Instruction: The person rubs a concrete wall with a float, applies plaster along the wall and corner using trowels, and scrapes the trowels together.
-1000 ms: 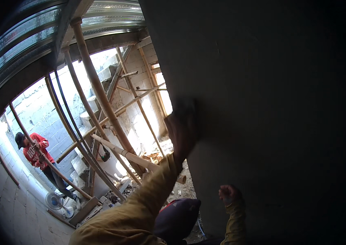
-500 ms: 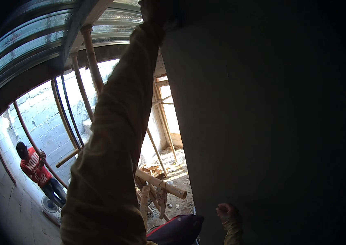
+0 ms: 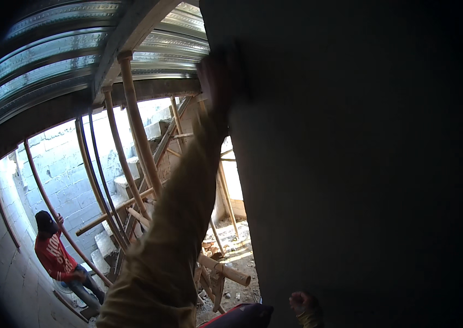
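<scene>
My left arm reaches up along the edge of a dark, smooth wall. At its end my left hand, smeared by motion, is closed on a dark flat tool pressed to the wall close to its upright edge. Shade and blur hide the tool's exact kind. Low in the picture, my right hand is curled into a loose fist in front of the same wall, and nothing shows in its fingers.
A person in a red top stands at the far left by a slanting pole. Wooden props rise to a beam under ribbed metal sheets. Round timber lies across a rough trestle; rubble covers the ground behind. Concrete steps climb beyond the props.
My left hand has come down the wall's edge from the top of the picture. My right hand has sunk slightly. The person in red has turned and lowered one arm.
</scene>
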A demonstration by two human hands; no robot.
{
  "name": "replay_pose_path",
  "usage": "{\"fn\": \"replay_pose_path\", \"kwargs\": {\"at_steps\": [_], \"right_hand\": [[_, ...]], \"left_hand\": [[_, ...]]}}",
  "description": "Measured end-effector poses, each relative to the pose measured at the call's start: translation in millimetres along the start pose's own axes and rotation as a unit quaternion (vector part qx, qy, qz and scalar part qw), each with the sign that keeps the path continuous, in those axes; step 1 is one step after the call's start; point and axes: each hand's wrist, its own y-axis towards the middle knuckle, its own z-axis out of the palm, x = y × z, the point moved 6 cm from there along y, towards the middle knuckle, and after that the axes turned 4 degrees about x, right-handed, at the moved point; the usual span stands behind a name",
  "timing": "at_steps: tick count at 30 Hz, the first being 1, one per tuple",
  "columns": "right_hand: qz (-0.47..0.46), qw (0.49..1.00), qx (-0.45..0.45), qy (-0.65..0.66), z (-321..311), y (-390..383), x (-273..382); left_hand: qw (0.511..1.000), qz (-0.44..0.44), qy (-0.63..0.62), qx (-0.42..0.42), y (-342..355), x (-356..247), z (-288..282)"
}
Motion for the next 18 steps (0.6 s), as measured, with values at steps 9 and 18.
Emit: {"fn": "replay_pose_path", "kwargs": {"at_steps": [9,18], "right_hand": [[-0.037,0.999,-0.005,-0.005,8.4,3.1,-14.2],[0.027,0.999,0.003,0.027,8.3,-2.9,-29.1]], "left_hand": [[0.993,0.056,0.010,0.106,23.8,18.7,16.3],[0.975,-0.108,-0.128,0.143,-150.1,-16.8,-49.7]]}}
